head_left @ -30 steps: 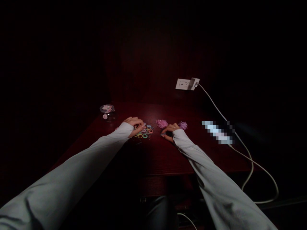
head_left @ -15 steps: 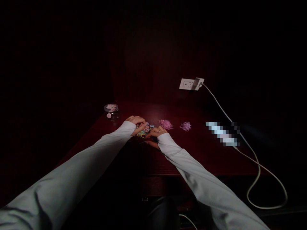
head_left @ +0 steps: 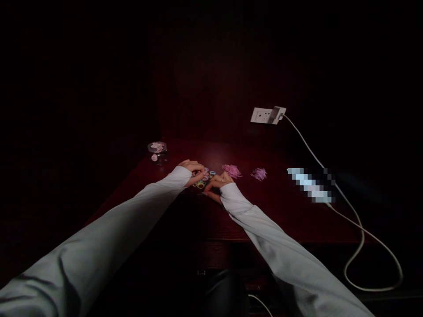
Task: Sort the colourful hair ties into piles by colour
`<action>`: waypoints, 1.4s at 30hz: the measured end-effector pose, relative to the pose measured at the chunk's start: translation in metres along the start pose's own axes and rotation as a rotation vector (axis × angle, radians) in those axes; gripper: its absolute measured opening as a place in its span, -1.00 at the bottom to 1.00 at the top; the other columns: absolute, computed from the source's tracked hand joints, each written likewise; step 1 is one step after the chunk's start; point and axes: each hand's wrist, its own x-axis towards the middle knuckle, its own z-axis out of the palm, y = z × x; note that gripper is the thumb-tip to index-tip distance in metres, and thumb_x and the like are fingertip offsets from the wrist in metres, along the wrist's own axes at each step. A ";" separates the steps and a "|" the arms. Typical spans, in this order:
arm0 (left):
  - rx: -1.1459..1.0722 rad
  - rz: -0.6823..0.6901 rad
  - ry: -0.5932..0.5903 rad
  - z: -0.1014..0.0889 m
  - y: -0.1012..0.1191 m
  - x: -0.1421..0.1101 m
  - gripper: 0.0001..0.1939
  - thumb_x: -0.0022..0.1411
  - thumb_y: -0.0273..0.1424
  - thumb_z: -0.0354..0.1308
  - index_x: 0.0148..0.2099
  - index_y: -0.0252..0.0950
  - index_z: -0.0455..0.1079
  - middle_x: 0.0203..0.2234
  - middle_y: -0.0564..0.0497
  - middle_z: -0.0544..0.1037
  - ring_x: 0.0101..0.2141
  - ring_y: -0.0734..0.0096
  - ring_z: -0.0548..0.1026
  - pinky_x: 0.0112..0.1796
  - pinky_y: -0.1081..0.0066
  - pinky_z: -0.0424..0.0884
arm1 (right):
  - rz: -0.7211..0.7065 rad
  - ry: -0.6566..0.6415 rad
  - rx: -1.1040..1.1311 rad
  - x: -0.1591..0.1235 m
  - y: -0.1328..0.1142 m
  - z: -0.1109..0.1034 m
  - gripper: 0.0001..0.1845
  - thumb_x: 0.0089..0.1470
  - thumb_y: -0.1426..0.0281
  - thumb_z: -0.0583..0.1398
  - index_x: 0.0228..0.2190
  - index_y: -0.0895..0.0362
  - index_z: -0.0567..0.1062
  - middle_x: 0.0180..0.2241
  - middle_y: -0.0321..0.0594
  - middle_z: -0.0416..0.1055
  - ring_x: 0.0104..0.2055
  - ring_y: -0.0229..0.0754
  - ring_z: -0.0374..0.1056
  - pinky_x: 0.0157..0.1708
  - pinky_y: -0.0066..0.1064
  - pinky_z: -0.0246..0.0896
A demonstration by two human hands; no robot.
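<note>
Small coloured rings that look like hair ties [head_left: 200, 186] lie in a loose pile on the dark red table [head_left: 198, 220], partly covered by my hands. My left hand [head_left: 194, 169] is at the pile's left side, its fingers bent and closed over the rings; what lies under the fingertips is hidden. At the near right edge of the pile, my right hand [head_left: 216, 185] has thumb and forefinger brought together in a pinch. Whatever is between them is too small and dark to make out. Just beyond the right hand sits a heap of thin pink pieces [head_left: 231, 171].
A purple heap [head_left: 259, 174] lies farther right. At the back left stands a clear container [head_left: 157, 147] with pale pink pieces. A blurred-out bright device [head_left: 309, 185] lies at right, its white cable [head_left: 360, 220] running by the wall socket [head_left: 262, 115].
My right hand has moved left from beside the pink heap to the ring pile. My left hand stays at the pile. The whole view has shifted slightly.
</note>
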 end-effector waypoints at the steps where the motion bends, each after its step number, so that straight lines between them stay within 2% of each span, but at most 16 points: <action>1: 0.003 0.000 -0.010 -0.001 0.000 0.000 -0.66 0.39 -0.21 0.02 -0.35 -0.25 0.47 -0.47 0.06 0.51 -0.36 0.40 0.41 -0.21 0.39 0.22 | 0.011 0.013 0.007 0.000 0.000 -0.001 -0.92 0.13 0.21 0.37 -0.36 -0.08 0.63 -0.30 -0.32 0.55 -0.16 -0.11 0.25 -0.09 -0.28 0.16; 7: -0.029 0.052 -0.094 -0.001 0.003 -0.001 -0.63 0.44 -0.13 -0.04 -0.21 -0.21 0.50 -0.34 0.03 0.59 -0.27 0.36 0.47 -0.17 0.37 0.24 | 0.089 0.161 0.027 -0.002 0.004 -0.010 -0.90 0.18 0.24 0.33 -0.32 -0.03 0.65 -0.30 -0.27 0.54 -0.16 -0.11 0.27 -0.09 -0.27 0.15; 12: -0.063 0.094 -0.039 0.009 0.004 -0.003 -0.59 0.45 -0.10 -0.04 -0.22 -0.23 0.49 -0.31 0.01 0.59 -0.28 0.35 0.49 -0.17 0.37 0.25 | 0.190 0.230 0.053 -0.002 0.010 -0.012 -0.83 0.21 0.21 0.29 -0.34 0.00 0.66 -0.33 -0.23 0.54 -0.15 -0.06 0.29 -0.09 -0.22 0.16; 21: -0.057 0.108 -0.027 0.008 0.003 -0.001 -0.61 0.44 -0.14 -0.05 -0.27 -0.24 0.47 -0.41 0.03 0.54 -0.35 0.36 0.45 -0.21 0.38 0.25 | 0.276 0.246 0.053 0.000 0.009 -0.010 -0.78 0.19 0.15 0.29 -0.36 -0.01 0.67 -0.34 -0.21 0.53 -0.14 -0.05 0.30 -0.08 -0.19 0.17; 25: -0.047 0.100 -0.006 0.009 0.001 -0.001 -0.62 0.44 -0.15 -0.05 -0.27 -0.24 0.46 -0.42 0.03 0.53 -0.36 0.36 0.44 -0.22 0.37 0.24 | 0.317 0.291 -0.002 0.000 0.010 -0.006 -0.74 0.25 0.15 0.22 -0.30 0.00 0.67 -0.32 -0.20 0.54 -0.15 -0.07 0.32 -0.07 -0.20 0.17; 30: -0.050 0.103 -0.030 0.008 0.002 0.000 -0.64 0.44 -0.17 -0.04 -0.25 -0.24 0.46 -0.40 0.04 0.54 -0.35 0.37 0.45 -0.21 0.38 0.24 | 0.311 0.215 0.032 -0.001 0.011 -0.009 -0.71 0.22 0.09 0.26 -0.29 -0.02 0.69 -0.31 -0.18 0.52 -0.14 -0.04 0.30 -0.10 -0.17 0.18; 36: -0.062 0.102 -0.047 0.008 0.006 0.000 -0.62 0.45 -0.14 -0.04 -0.24 -0.24 0.47 -0.35 0.02 0.59 -0.30 0.36 0.48 -0.18 0.38 0.25 | 0.304 0.217 0.078 -0.001 0.009 -0.010 -0.77 0.20 0.12 0.29 -0.32 -0.05 0.69 -0.33 -0.20 0.51 -0.16 -0.05 0.26 -0.10 -0.19 0.16; 39: -0.054 0.086 -0.028 0.007 0.006 -0.002 -0.63 0.44 -0.15 -0.05 -0.23 -0.23 0.48 -0.33 0.02 0.59 -0.29 0.35 0.48 -0.17 0.37 0.25 | 0.292 0.194 0.014 -0.005 0.018 -0.016 -0.74 0.21 0.07 0.28 -0.30 -0.08 0.69 -0.30 -0.22 0.52 -0.15 -0.05 0.26 -0.09 -0.17 0.15; 42: -0.052 0.064 -0.017 0.004 0.006 -0.003 -0.66 0.44 -0.16 -0.04 -0.19 -0.23 0.48 -0.30 0.02 0.60 -0.26 0.34 0.48 -0.14 0.36 0.26 | 0.275 0.225 -0.064 -0.015 0.040 -0.033 -0.70 0.21 0.02 0.26 -0.30 -0.08 0.70 -0.30 -0.20 0.51 -0.15 -0.03 0.25 -0.10 -0.14 0.14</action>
